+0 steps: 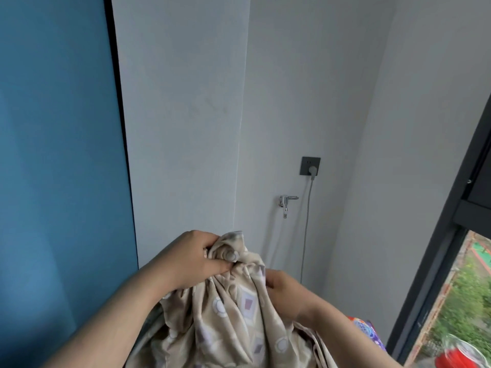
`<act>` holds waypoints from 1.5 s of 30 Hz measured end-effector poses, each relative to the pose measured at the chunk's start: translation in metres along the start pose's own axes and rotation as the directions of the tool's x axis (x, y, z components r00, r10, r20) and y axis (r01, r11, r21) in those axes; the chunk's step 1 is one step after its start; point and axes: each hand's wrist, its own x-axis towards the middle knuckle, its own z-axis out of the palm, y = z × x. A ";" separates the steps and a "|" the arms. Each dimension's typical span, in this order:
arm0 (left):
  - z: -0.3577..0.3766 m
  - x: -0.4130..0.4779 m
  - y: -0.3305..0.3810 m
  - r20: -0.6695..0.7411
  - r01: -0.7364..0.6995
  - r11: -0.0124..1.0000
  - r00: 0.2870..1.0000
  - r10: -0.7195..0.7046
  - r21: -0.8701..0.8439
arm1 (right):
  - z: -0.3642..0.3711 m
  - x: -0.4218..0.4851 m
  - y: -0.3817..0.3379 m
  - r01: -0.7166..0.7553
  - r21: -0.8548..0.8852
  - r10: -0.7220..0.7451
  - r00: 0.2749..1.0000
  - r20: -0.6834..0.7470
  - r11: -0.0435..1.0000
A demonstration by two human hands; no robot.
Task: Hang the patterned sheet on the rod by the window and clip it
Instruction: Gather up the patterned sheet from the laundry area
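Note:
A beige patterned sheet (233,314) with pale squares and rings hangs bunched in front of me at the bottom middle. My left hand (194,258) grips its gathered top, with the thumb pressed into the folds. Just to the right and a little lower, my right hand (287,290) holds the same bunch from the other side, its fingers partly hidden by the cloth. No rod and no clip are in view.
A blue panel (58,155) fills the left. White walls meet in a corner ahead, with a dark socket (310,166), a plugged grey cable (305,229) and a metal tap (286,202). A dark window frame (435,261) runs down the right; a colourful package (368,330) and a red object (459,357) lie below.

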 end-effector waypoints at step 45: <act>0.020 -0.020 -0.001 0.128 0.030 0.969 0.990 -0.063 0.245 | 0.009 -0.047 -0.045 0.508 -0.063 -0.487 0.774 -0.405 0.859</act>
